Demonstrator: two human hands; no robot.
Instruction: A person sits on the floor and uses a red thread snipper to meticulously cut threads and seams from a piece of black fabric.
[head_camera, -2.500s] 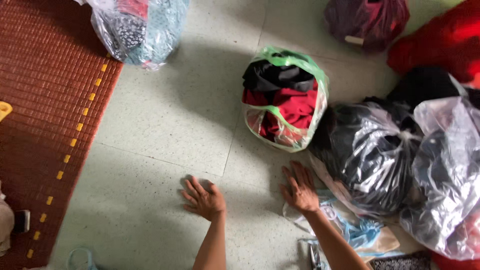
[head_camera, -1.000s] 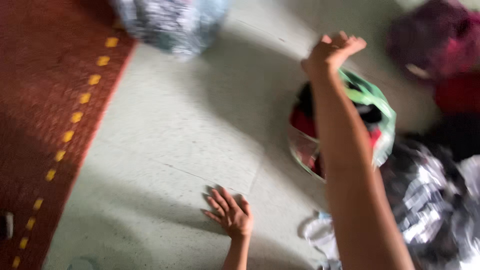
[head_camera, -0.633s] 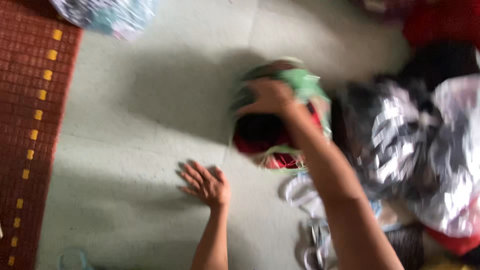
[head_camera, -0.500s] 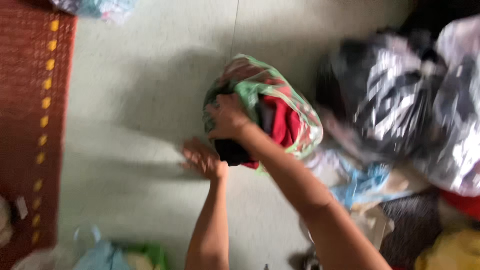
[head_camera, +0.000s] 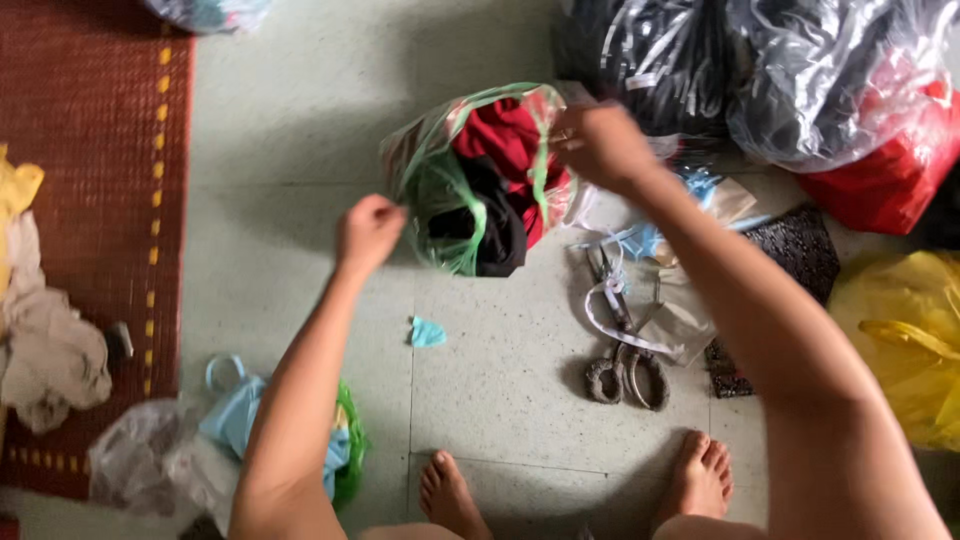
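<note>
Left hand (head_camera: 367, 232) and right hand (head_camera: 600, 146) each pinch a side of the green-streaked clear plastic bag of red and black clothes (head_camera: 480, 180).

A home floor used for sorting clothes: pale speckled floor tiles (head_camera: 300, 130), a woven red-brown mat (head_camera: 80, 150), clear plastic bags of garments (head_camera: 800, 80), bare feet (head_camera: 455, 495)

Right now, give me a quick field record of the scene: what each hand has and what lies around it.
left hand: pinching the left edge of the green plastic bag
right hand: gripping the bag's right edge
bag contents: red and black clothes
floor by right arm: scissors, blue scraps
floor centre: small blue scrap
behind: black bags, red bag
right edge: yellow bag
left: red mat
</note>
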